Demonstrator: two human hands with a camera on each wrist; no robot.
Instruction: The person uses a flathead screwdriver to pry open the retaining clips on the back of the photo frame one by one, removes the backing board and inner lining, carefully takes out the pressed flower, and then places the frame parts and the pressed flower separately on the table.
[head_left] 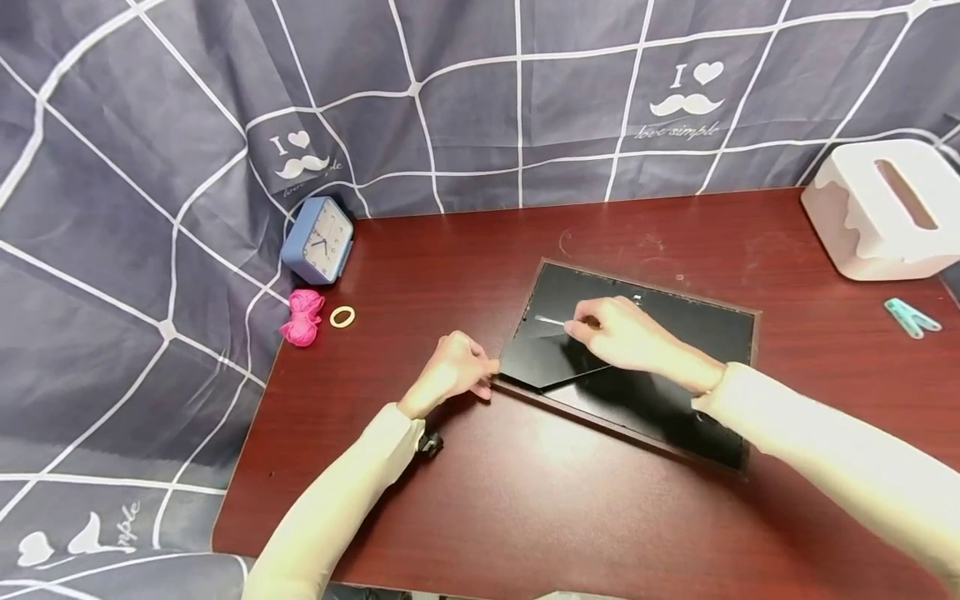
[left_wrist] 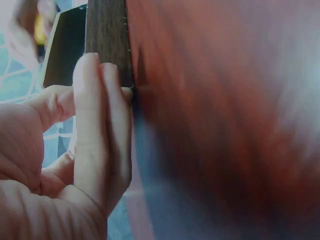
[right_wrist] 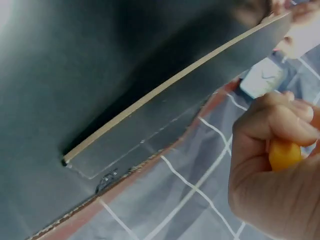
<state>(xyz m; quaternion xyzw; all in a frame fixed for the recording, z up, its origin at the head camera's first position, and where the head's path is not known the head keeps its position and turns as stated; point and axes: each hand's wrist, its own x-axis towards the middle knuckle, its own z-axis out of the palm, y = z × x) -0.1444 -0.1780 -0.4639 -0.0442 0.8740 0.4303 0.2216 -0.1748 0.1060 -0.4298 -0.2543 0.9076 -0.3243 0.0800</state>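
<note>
A picture frame (head_left: 637, 433) with a dark wood edge lies back up on the table, its black backing showing. A black flap (head_left: 543, 360) stands slightly raised across its left part; its pale cut edge shows in the right wrist view. My left hand (head_left: 456, 367) grips the frame's near left corner, two long fingers along its wooden side (left_wrist: 107, 30) and the thumb by the flap's end. Above the backing, my right hand (head_left: 622, 333) holds a screwdriver by its yellow handle (right_wrist: 284, 155). Its thin metal shaft (head_left: 550, 320) points left over the flap.
A blue clock (head_left: 318, 240), pink yarn (head_left: 303, 317) and a pale ring (head_left: 342, 317) are at the table's left edge. To the right stand a white tissue box (head_left: 862, 217) and a teal clip (head_left: 911, 317). A grey checked curtain (head_left: 480, 117) borders the table.
</note>
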